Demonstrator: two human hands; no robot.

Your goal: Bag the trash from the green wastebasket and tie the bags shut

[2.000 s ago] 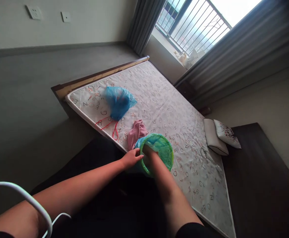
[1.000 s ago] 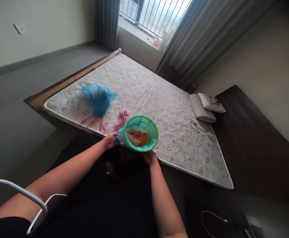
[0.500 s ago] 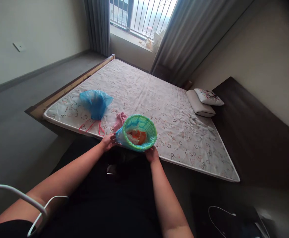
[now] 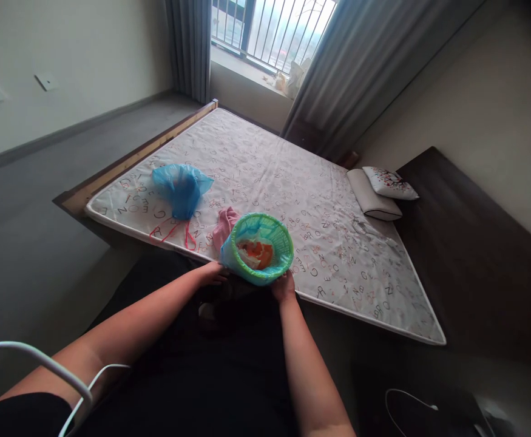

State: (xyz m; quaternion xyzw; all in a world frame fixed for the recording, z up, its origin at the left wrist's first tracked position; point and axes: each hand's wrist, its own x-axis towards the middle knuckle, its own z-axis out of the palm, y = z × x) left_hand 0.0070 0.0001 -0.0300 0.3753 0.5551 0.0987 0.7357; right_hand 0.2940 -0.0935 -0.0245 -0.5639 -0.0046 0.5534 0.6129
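Note:
A green mesh wastebasket (image 4: 287, 235), lined with a blue plastic bag, tilts toward me at the mattress's near edge. Inside lies crumpled orange and white rubbish (image 4: 257, 254). My left hand (image 4: 213, 274) is at its lower left side, fingers partly tucked beneath the bag. On the lower right, my right hand (image 4: 284, 286) grips the basket from below, its fingertips hidden. Just behind the basket's left side rests a pink cloth (image 4: 226, 226). Farther left a blue plastic bag (image 4: 183, 189) with red drawstrings lies on the mattress.
The bare letter-printed mattress (image 4: 283, 173) sits on a wooden bed frame (image 4: 133, 159). A beige pillow (image 4: 368, 193) and a flowered cushion (image 4: 390, 183) lie by the dark headboard (image 4: 474, 255). White cables (image 4: 33, 361) hang at lower left.
The view has shifted slightly, so the bed appears a little farther right. My left hand has slid lower along the wastebasket's side; my right hand keeps its place under it.

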